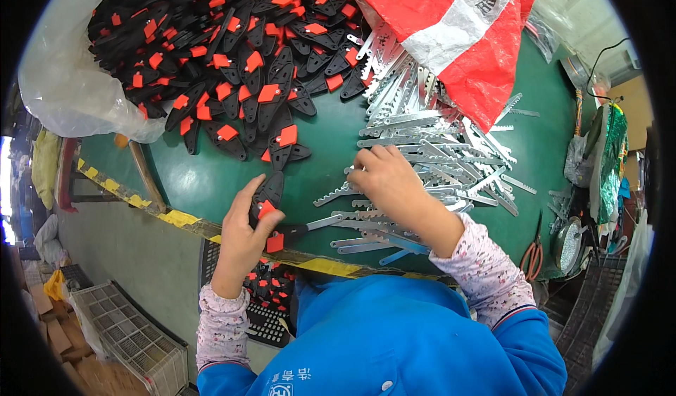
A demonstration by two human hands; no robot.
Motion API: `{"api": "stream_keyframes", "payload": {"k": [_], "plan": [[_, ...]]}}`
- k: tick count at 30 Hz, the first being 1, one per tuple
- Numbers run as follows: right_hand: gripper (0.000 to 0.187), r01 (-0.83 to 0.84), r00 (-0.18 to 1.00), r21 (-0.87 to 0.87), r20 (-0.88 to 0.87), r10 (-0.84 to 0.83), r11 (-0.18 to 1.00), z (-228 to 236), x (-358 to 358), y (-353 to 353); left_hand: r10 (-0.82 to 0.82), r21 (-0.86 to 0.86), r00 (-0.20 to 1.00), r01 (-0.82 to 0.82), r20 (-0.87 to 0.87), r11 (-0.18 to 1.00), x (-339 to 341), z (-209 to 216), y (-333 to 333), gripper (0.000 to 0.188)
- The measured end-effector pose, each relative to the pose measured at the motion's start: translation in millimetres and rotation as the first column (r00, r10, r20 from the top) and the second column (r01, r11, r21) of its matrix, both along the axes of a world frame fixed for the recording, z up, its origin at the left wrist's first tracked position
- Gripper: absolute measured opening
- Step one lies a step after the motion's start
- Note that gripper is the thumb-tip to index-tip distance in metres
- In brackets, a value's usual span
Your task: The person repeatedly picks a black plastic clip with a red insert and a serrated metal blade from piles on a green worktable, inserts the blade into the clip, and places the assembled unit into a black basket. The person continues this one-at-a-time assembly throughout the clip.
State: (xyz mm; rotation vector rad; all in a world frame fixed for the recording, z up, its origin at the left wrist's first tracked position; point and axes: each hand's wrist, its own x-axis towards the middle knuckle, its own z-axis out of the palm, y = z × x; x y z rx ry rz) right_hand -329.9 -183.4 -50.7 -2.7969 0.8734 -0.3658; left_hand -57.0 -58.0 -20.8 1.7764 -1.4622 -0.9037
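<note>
My left hand (pixel 241 235) grips a black plastic handle with an orange button (pixel 268 196) near the front edge of the green table (pixel 211 178). Just below it lies an assembled handle with a metal blade (pixel 304 227). My right hand (pixel 386 178) rests on a spread of toothed silver metal blades (pixel 429 149), fingers curled over one of them. A large heap of black and orange handles (pixel 225 51) fills the far left of the table.
A red and white woven sack (pixel 458 23) lies over the blades at the back right. A clear plastic bag (pixel 56 79) wraps the handle heap. Below the table edge sits a black crate with finished pieces (pixel 271 304). Red-handled scissors (pixel 533 255) lie at right.
</note>
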Motion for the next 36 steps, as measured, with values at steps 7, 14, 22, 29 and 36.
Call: {"api": "stream_keyframes", "payload": {"k": [7, 14, 22, 29, 36], "plan": [[0.009, -0.039, 0.998, 0.01, 0.057, 0.038, 0.999, -10.2, 17.1, -24.5, -0.081, -0.007, 0.984, 0.083, 0.158, 0.996, 0.8, -7.1, 4.5, 0.065], [0.009, 0.039, 0.937, 0.408, 0.302, -0.175, 0.912, -3.6, 16.0, -10.4, -0.151, -0.125, 0.925, 0.206, 0.349, 0.971, 16.0, -12.5, 6.8, 0.066], [0.008, 0.053, 0.903, 0.482, 0.351, -0.248, 0.875, -1.4, 14.4, -8.6, -0.164, -0.103, 0.916, 0.215, 0.367, 0.971, 20.2, -4.8, 3.5, 0.064], [0.01, 0.047, 0.952, 0.242, 0.284, -0.117, 0.969, -0.1, 19.7, -5.5, -0.193, -0.134, 0.888, 0.27, 0.418, 0.954, 20.8, -8.3, 5.1, 0.068], [0.022, -0.088, 0.958, 0.162, 0.285, 0.038, 0.983, 17.5, 43.7, 7.1, -0.212, -0.165, 0.878, 0.307, 0.429, 0.937, 4.6, -12.3, -1.7, 0.064]]}}
